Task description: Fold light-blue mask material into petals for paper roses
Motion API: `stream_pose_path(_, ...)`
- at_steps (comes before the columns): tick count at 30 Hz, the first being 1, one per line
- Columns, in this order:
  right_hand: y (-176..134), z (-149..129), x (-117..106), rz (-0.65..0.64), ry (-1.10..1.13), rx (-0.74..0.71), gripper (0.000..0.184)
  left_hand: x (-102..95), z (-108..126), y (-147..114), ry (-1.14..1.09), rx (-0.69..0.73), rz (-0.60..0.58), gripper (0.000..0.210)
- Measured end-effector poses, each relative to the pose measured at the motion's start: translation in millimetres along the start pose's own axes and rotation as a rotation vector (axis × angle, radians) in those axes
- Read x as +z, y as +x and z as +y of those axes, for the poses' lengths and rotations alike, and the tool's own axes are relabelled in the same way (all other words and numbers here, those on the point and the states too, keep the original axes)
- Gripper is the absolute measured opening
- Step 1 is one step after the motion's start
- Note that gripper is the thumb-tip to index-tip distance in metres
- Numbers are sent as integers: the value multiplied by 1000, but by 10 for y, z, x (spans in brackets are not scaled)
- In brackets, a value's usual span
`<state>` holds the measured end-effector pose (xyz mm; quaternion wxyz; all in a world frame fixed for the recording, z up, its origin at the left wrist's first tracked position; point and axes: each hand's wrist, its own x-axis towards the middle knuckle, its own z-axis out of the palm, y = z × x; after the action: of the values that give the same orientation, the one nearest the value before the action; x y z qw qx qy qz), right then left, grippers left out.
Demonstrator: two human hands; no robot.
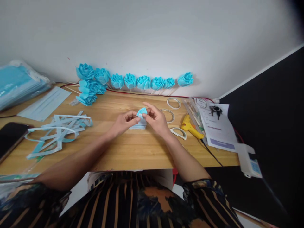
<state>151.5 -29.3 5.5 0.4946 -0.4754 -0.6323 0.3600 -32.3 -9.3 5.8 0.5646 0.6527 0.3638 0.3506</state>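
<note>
Between my two hands is a small folded piece of light blue mask fabric (142,111), held up just above the table. My left hand (125,122) pinches its left side between thumb and fingers. With the thumb and fingers of my right hand (155,118) I grip its right side, the index finger raised. Directly below lies a small stack of pale blue fabric pieces (138,125), partly hidden by my hands. Along the wall stands a row of blue fabric flowers (143,82) on thin sticks, with more flowers (87,91) grouped at the left.
On the left are a bag of masks (19,84), a flat mask (45,103), cut strips (57,133) and a phone (13,136). To the right lie tape rolls (174,103), scissors (179,133), a yellow glue gun (191,126), keys (216,110) on paper (218,129) and a white power socket (248,160).
</note>
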Motion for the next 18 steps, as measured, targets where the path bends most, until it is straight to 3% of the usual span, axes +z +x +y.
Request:
stream_pose_path(8, -23, 1, 12, -29, -19, 43, 45, 31, -82, 16, 50, 37, 64, 29)
stream_pose_path(15, 146, -133, -481, 311, -108, -25, 37, 28, -62, -19, 51, 47, 132, 26)
stream_pose_path(18, 116, -291, -659, 332, -172, -46, 33, -2, -65, -11, 48, 35, 189, 27)
